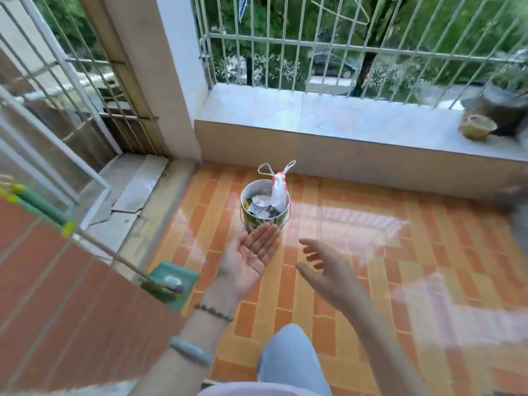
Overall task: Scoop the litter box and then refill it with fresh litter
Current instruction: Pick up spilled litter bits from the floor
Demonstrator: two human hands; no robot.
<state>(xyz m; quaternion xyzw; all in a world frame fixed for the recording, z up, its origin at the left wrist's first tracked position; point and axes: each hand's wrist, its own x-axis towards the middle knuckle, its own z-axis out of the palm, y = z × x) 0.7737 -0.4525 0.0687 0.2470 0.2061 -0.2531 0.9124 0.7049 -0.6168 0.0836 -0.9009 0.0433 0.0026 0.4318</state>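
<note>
Both your hands are empty right now: left hand point(251, 252) palm up with straight fingers, right hand point(323, 264) spread and blurry, just short of the little bin point(258, 221). The knotted white bag point(278, 190) stands in it, probably scooped waste parked for tossing. No litter box in view. Green dustpan point(171, 281) sits to your left on the glossy orange tiles point(357, 252) - balcony ledge point(314, 115) and railing point(285, 47) beyond.

Both hands, left point(249, 257) and right point(324, 270), hover empty-palmed near a bucket point(265, 214) holding a tied white bag point(278, 190).
</note>
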